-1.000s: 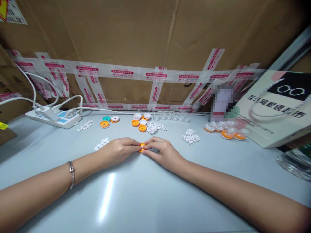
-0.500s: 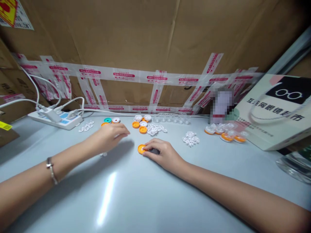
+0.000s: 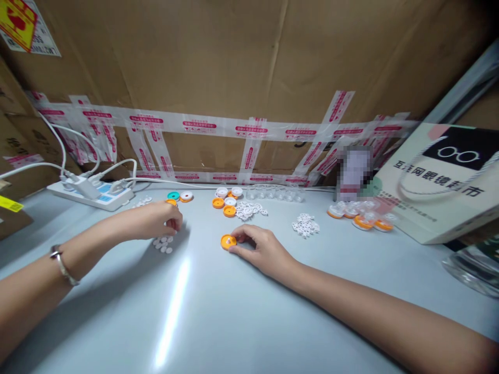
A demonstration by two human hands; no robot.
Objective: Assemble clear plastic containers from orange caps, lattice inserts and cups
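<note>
Left hand [image 3: 171, 226] leftward; white discs [image 3: 163, 242] near

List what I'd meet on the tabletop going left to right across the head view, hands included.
Power strip → left hand → orange round piece → right hand → separate right-hand pile of white pieces → orange-and-clear pieces → paper bag.
</note>
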